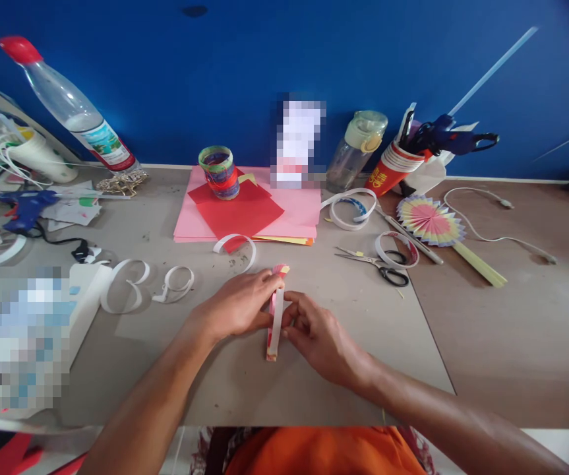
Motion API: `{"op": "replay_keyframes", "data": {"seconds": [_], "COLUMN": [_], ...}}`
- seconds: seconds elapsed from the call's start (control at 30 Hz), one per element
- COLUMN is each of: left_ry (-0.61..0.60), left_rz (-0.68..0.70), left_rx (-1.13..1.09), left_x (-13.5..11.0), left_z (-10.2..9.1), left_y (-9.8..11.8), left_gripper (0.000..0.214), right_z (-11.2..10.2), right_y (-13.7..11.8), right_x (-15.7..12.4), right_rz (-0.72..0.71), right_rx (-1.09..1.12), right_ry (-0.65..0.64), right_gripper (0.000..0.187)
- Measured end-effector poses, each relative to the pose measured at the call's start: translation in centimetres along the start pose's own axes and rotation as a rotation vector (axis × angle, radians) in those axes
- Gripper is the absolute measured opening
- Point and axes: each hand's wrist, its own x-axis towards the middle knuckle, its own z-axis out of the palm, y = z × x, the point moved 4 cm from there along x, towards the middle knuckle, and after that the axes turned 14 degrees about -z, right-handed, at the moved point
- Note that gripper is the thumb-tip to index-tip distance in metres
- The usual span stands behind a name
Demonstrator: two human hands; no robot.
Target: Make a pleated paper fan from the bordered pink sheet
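A narrow folded paper strip (271, 349), pink and red with yellow bits and pleated at its top end, stands lengthwise in front of me on the table. A white band of what looks like double-sided tape (277, 320) runs along its face. My left hand (242, 305) grips the pleated paper from the left, thumb below and fingers near the top. On the other side, my right hand (316, 335) has its fingers curled in and pressed at the strip's right edge. Scissors (388, 270) with black handles lie to the right, beside a tape roll (397, 249).
Pink paper sheets (185, 218) carry a red sheet (237, 214) and a small decorated cup (219, 175). A finished paper fan (430, 221) lies at right. Curled white strips (126, 284), a blue glue gun (29, 204), bottles and a red cup (395, 168) stand around.
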Motion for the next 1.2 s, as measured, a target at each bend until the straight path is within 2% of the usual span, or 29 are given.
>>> {"op": "replay_keyframes", "data": {"seconds": [0.13, 0.33, 0.63, 0.93, 1.03, 1.2], "left_ry": [0.012, -0.027, -0.065, -0.075, -0.072, -0.075], "left_rz": [-0.014, -0.007, -0.051, -0.062, -0.062, -0.073], "left_rx": [0.010, -0.030, -0.094, -0.139, -0.141, -0.131], "left_x": [0.1, 0.0, 0.1, 0.2, 0.2, 0.2], "left_z": [0.1, 0.0, -0.3, -0.4, -0.2, -0.2], "left_y": [0.0, -0.5, -1.0, -0.9, -0.9, -0.8], "left_gripper": [0.050, 0.054, 0.039, 0.030, 0.034, 0.041], "right_z": [0.1, 0.5, 0.5, 0.9, 1.1, 1.1], "right_y": [0.5, 0.6, 0.6, 0.0, 0.0, 0.1], "right_x": [1.0, 1.3, 1.0, 1.0, 1.0, 1.1], "right_rz": [0.022, -0.057, -0.261, -0.582, -0.613, -0.581], "right_rx": [0.037, 0.051, -0.293, -0.645, -0.676, -0.657], "right_ry": [0.037, 0.069, 0.080, 0.099, 0.088, 0.090], "right_gripper": [0.058, 0.055, 0.054, 0.051, 0.052, 0.053]}}
